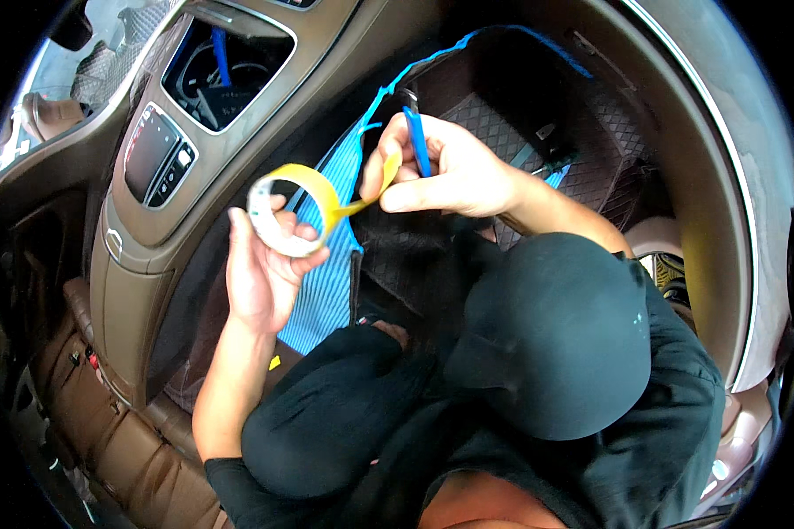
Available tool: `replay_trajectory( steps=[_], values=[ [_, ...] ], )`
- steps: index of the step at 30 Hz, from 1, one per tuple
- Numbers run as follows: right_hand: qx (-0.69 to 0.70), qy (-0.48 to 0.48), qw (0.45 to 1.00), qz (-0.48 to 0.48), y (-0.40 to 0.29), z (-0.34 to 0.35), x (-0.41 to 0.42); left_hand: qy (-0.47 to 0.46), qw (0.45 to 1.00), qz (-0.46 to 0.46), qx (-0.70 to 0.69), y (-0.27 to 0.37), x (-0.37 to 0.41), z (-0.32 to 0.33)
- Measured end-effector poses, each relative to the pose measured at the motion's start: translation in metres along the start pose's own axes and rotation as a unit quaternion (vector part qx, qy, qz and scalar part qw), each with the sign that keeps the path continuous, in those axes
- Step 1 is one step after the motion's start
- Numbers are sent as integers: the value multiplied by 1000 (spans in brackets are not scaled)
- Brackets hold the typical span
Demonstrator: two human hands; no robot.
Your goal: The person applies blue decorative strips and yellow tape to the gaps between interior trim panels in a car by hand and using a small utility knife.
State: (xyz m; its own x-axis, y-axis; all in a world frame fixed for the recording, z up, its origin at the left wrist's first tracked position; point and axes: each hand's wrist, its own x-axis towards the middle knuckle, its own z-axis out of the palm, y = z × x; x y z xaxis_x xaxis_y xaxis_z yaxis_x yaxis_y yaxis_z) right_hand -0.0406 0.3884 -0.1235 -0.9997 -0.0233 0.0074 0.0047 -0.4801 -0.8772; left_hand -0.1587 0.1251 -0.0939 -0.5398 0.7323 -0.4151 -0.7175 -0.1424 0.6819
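My left hand (271,264) holds a roll of yellow adhesive tape (331,192), its fingers through the white core. Between the two hands runs a pulled-out strip of the tape (354,209), its far end pinched by the fingers of my right hand (430,168). A slim blue-handled tool (417,142) is also in my right hand; what kind it is I cannot tell. Behind the roll, a blue ribbed sheet or cloth (317,301) hangs beside the centre console, and its narrow blue edge runs up and round to the right.
A brown centre console (135,264) with a dark glossy tray (225,73) and a control panel (159,155) stands at left. Brown seat leather (99,423) lies lower left. Quilted floor matting (496,125) shows beyond my right hand. A door sill (714,165) curves along the right.
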Motion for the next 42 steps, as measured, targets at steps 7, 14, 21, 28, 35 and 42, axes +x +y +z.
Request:
replay_trajectory(
  steps=[7, 14, 21, 28, 35, 42],
  values=[
    [39, -6, 999, 9, -23, 3, -10, 65, 867, 192, 456, -3, -6, 13],
    [71, -12, 996, 43, -22, 14, -8, -60, 795, 143, 587, -30, -9, 53],
    [80, 52, 995, 22, -23, 4, -14, -95, 752, 148, 636, -22, -8, 47],
    [-54, 70, 992, -88, -24, 5, -21, -95, 893, -103, 427, -29, -2, 53],
    [-241, 152, 952, -108, -25, -12, -32, -72, 928, -155, 330, -14, -10, 51],
    [-344, 72, 936, -32, -20, -36, -49, 59, 882, 186, 429, 8, -13, 31]
  ],
)
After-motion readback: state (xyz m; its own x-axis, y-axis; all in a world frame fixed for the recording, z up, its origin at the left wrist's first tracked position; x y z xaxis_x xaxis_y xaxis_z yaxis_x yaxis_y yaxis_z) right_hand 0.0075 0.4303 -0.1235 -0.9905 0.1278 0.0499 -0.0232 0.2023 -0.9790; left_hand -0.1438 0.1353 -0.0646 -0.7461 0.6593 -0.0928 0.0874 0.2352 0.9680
